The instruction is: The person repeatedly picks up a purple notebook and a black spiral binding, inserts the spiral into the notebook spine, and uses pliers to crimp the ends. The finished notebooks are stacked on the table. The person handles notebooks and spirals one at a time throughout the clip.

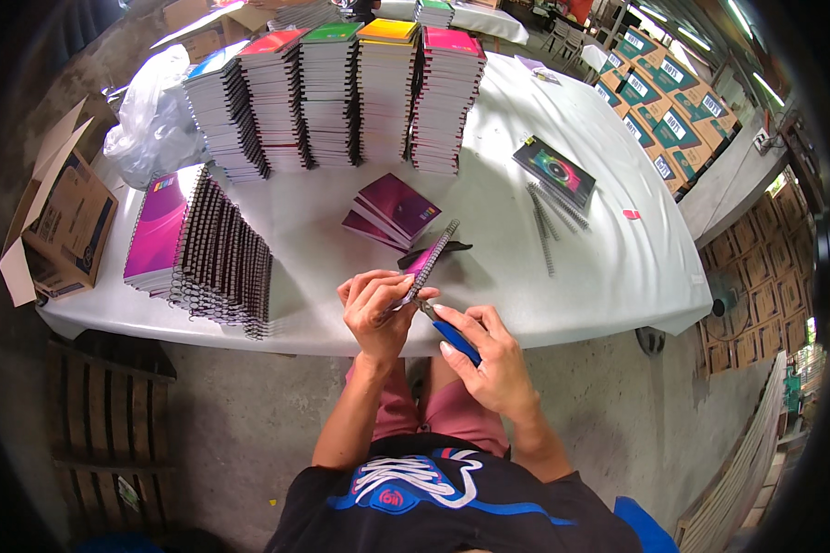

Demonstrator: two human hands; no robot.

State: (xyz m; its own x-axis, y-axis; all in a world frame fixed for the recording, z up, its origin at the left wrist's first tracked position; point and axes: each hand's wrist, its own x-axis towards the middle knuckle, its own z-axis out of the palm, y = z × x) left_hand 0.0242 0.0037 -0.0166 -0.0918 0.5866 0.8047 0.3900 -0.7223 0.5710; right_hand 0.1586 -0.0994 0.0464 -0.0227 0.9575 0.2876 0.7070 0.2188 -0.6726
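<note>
Teal-and-white cartons [673,120] stack at the far right, and an open brown box [65,221] stands at the left beside the counter [609,276]. Above its near edge, the left hand [375,309] pinches a spiral notebook [431,258]; the right hand [489,355] grips blue-handled pliers [452,336] at the coil's end.

Even, bright daylight, soft shadows, sharp centre, fisheye bending and dark vignette at edges.

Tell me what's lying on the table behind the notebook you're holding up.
Behind the held spiral notebook lies a small fanned pile of purple notebooks, then five tall notebook stacks. A dark object sits partly hidden by the notebook; its kind is unclear.
</note>
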